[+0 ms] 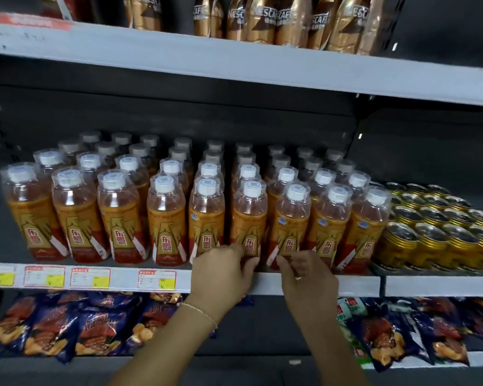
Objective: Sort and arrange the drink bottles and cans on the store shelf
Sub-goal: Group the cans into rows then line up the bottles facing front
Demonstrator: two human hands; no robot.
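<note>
Though apart, hands (223,274) (304,277) round bottles (249,218).

Orange bottles (165,218), white caps (163,183); gold cans (430,243).

The orange drink bottles (166,218) in front of me carry 东鹏 in red characters on their gold labels. On the shelf above, the gold coffee bottles (262,20) read NESCAFE. I cannot read the blurred price tags (156,279).

Rows of orange drink bottles (166,218) stood upright, white caps under clear wrap, labels facing out | on the middle shelf (357,285) | gold cans (430,240), silver tops, sat packed upright just right of them.
</note>
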